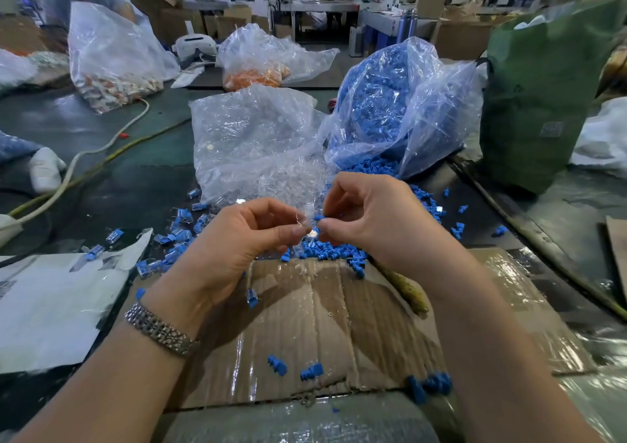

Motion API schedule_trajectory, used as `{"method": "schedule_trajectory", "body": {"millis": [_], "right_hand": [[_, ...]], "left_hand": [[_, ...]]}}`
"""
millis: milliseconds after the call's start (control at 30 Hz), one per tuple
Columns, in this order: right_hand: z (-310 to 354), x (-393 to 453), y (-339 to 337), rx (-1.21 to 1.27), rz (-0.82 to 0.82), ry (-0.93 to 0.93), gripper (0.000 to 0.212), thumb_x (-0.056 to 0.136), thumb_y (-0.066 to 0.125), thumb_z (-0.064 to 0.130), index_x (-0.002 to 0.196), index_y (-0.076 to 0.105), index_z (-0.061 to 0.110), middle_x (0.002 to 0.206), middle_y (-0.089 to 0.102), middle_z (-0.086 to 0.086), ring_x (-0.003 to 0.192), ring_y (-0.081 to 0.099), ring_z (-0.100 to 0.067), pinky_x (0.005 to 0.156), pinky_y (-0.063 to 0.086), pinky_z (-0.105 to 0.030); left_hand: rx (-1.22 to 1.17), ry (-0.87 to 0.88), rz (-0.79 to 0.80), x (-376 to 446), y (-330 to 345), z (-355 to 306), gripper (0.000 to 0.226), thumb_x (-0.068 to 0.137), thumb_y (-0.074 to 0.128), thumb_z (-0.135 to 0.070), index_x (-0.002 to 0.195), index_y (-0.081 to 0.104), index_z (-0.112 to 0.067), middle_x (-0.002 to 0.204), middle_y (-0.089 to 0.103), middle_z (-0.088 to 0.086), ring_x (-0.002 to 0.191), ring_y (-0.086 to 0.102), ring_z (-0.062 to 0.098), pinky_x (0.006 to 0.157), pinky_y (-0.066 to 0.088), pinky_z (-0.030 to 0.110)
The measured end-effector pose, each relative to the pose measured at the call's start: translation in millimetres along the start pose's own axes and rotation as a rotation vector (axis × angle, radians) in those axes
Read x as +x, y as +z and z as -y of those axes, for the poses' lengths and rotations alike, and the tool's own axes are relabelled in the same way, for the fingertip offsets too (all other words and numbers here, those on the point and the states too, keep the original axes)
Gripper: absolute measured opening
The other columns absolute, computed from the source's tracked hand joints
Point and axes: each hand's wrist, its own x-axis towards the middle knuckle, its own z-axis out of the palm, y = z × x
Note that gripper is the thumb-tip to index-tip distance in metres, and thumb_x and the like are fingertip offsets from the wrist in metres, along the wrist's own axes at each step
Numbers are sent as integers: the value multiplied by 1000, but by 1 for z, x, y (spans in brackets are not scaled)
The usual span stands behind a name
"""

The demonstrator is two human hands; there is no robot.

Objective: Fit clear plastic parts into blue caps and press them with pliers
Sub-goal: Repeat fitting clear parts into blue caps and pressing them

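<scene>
With the left hand pinching a clear part and the right hand pinching a blue cap (barely visible), the person should align them squarely before pushing.

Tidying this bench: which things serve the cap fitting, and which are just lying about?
Job: left hand with clear part; right hand with blue cap; clear-parts bag; blue-caps bag.
Idle: green bag; orange-parts bag; white cable.

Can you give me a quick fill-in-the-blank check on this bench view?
1. The left hand pinches a ____ plastic part.
2. The right hand pinches a small ____ cap.
3. The wristwatch sits on the ____ wrist.
4. Loose caps lie on a flattened ____ sheet under the hands.

Missing words: clear; blue; left; cardboard
</scene>
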Motion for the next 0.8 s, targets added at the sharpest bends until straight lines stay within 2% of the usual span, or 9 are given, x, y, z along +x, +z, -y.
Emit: {"method": "schedule_trajectory", "body": {"millis": [167,333,433,567,667,800], "right_hand": [[-2,1,5,-113,9,-60,18,83,81,13,83,65,22,78,70,4,72,66,-10,72,57,-31],[-2,3,10,-242,-41,-180,23,83,78,11,84,62,27,81,65,8,79,63,-16,76,54,-44],[-2,4,11,-196,-15,-224,19,84,78,7,87,68,24,87,66,8,84,65,-16,80,55,-44],[-2,3,9,-82,-38,-225,15,87,75,5,88,75,20,84,71,9,81,68,-8,80,57,-35],[-1,3,7,-42,-49,-205,17,87,75,5,90,70,21,80,71,10,79,68,-5,80,57,-31],[1,2,8,-53,-56,-217,21,88,73,5,91,65,23,82,71,10,81,69,-5,82,57,-33]], "left_hand": [[6,2,5,-1,3,-2,29,73,78,-23,99,74,-13,98,76,7,91,73,19,78,55,29],[-5,1,3,-1,2,-2,26,73,79,-25,96,75,-14,95,76,8,85,72,16,70,57,22],[-58,-17,5,-1,1,0,25,73,78,-22,95,75,-12,95,75,11,83,71,17,71,57,25],[-191,-15,-2,0,3,0,27,65,82,-21,90,76,-11,95,75,15,85,70,21,79,60,31],[-269,-15,10,-1,4,-2,34,59,85,-21,90,76,-11,95,75,13,87,72,21,75,60,27],[-302,-16,21,-2,3,-3,34,63,83,-16,96,79,-12,99,76,14,90,72,20,78,60,27]]}}
